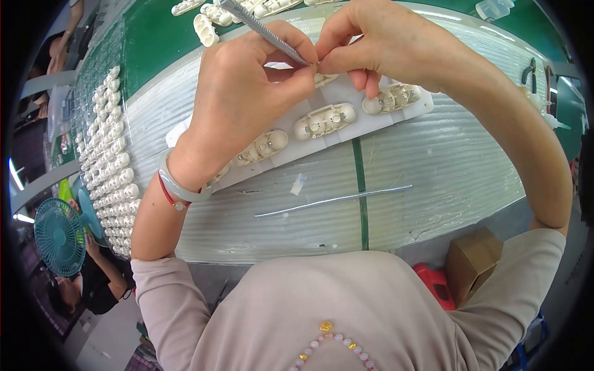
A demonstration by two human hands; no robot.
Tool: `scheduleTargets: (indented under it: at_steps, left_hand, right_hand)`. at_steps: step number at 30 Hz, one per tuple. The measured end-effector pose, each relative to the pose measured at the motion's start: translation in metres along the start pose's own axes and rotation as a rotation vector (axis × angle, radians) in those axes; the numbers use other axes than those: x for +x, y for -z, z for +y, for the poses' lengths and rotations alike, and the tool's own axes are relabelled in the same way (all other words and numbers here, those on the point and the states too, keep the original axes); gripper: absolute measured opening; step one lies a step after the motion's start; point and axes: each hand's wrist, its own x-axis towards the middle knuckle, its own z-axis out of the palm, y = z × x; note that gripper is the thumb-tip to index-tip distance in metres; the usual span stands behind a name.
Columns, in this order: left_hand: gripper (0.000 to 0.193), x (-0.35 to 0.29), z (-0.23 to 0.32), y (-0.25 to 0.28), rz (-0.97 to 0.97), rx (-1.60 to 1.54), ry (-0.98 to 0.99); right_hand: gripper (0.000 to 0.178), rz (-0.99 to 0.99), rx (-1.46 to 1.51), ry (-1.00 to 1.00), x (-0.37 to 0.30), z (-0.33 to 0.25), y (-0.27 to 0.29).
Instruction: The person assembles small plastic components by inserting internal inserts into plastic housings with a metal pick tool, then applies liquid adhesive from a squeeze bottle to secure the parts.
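My left hand [241,93] is closed round slim silver tweezers [266,34] with a ridged grip, slanting down to the right. At their tip my right hand [371,46] pinches thumb and forefinger together on something too small to make out. The fingertips of both hands nearly meet there. Below them lies a long white holder [396,123] carrying a row of cream oval shells with rounded wells. One cream shell [325,120] sits in the middle, another cream shell [391,99] at the right under my right fingers. My left hand and wrist partly cover a further cream shell [263,146].
A thin silver strip [334,201] and a white scrap [298,183] lie on the ribbed clear table cover [433,179]. Rows of cream shells [114,179] line the left side; more stand at the back. Pliers [529,71] and bottles are far right. A person sits left beside a teal fan [60,237].
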Motion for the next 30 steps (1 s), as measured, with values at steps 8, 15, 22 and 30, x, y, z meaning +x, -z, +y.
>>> scheduleTargets:
  at_steps: [8, 15, 22, 30]
  left_hand:
    - [0.015, 0.01, -0.013, 0.044, 0.0, -0.216, 0.199]
    - [0.014, -0.008, -0.002, 0.028, -0.142, -0.169, 0.319]
    - [0.007, -0.007, -0.01, 0.028, -0.165, -0.072, 0.218]
    - [0.006, -0.004, -0.001, 0.02, -0.149, 0.047, 0.211]
  right_hand:
    - [0.02, 0.026, -0.05, -0.038, 0.005, -0.007, -0.002]
    - [0.022, 0.038, -0.035, -0.064, 0.002, -0.007, -0.005]
    - [0.021, 0.011, -0.046, 0.053, 0.024, 0.016, -0.008]
    - [0.018, 0.017, -0.125, -0.07, 0.004, -0.014, -0.006]
